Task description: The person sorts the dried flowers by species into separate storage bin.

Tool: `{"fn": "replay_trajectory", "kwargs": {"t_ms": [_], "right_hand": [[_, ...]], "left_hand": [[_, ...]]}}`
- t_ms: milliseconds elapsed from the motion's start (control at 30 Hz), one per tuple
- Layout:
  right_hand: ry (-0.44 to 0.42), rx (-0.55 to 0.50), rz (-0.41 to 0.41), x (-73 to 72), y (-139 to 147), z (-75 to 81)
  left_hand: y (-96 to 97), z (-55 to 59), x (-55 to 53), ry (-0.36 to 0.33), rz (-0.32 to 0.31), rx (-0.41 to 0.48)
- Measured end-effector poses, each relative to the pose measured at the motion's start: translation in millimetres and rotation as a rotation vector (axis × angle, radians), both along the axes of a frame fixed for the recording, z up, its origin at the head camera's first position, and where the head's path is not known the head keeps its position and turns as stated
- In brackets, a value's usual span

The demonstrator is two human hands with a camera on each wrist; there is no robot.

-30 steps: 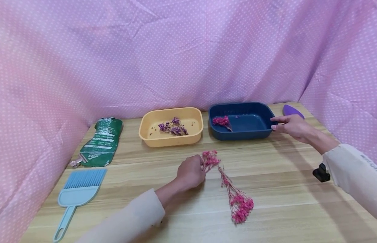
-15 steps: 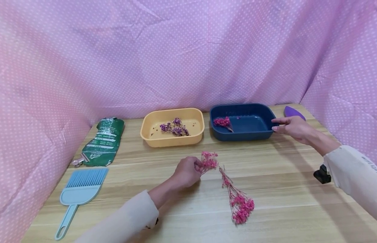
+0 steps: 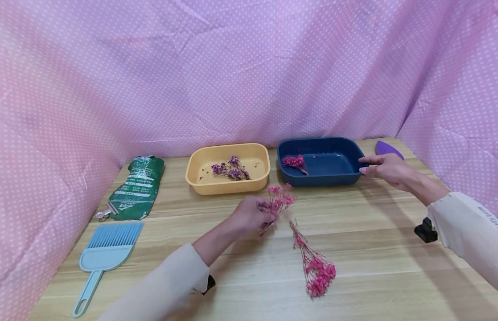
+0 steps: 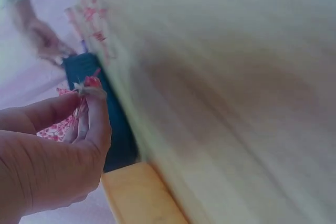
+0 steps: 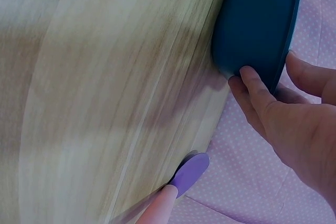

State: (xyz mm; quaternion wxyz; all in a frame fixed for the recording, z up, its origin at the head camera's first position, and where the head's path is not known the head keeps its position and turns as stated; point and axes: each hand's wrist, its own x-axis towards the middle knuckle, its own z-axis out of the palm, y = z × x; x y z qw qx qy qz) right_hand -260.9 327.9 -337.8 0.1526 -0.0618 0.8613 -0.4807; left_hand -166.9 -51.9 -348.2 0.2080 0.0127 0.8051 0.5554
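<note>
In the head view my left hand (image 3: 250, 216) pinches a small sprig of pink dried flowers (image 3: 278, 203) over the table, blossoms pointing up and away. The left wrist view has its stems between thumb and fingertips. Another pink dried flower bunch (image 3: 310, 263) lies on the table, closer to me. At the right, my right hand (image 3: 387, 169) holds the end of a dark blue tub (image 3: 318, 180), thumb at the rim and fingers against the wall in the right wrist view. A pink flower sprig (image 3: 294, 162) lies in this tub.
A yellow tub (image 3: 228, 187) with purple dried flowers (image 3: 232, 169) stands left of the blue one. A purple rounded object (image 3: 388, 149) lies at the back right. Leftward are a green packet (image 3: 138, 187) with a metal clip and a light blue brush (image 3: 106, 254). A dotted curtain hangs behind.
My left hand, after drawing slightly left, has lifted and turned the pink sprig, which now stands more upright and nearer the tubs. The right hand stays on the blue tub.
</note>
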Motion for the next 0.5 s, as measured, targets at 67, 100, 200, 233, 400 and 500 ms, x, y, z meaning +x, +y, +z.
{"fn": "replay_trajectory", "kwargs": {"t_ms": [67,100,200,233,400,500], "right_hand": [[-0.001,-0.001,0.003,-0.2,0.2,0.2],[-0.002,-0.001,0.003,-0.3,0.3,0.2],[-0.008,-0.004,0.006,-0.6,0.8,0.7],[-0.01,-0.004,0.007,-0.7,1.1,0.9],[-0.016,-0.001,0.011,-0.5,1.5,1.5],[-0.017,-0.004,0.011,-0.4,0.8,1.4]], "left_hand": [[2.0,4.9,-5.0,-0.046,0.013,0.087],[3.3,7.2,-7.6,-0.07,0.017,0.131],[9.7,13.8,-16.3,-0.112,0.017,0.236],[12.4,16.0,-19.4,-0.119,0.019,0.257],[27.2,23.1,-36.9,-0.139,0.059,0.335],[35.9,23.6,-47.6,-0.185,0.127,0.399]]}}
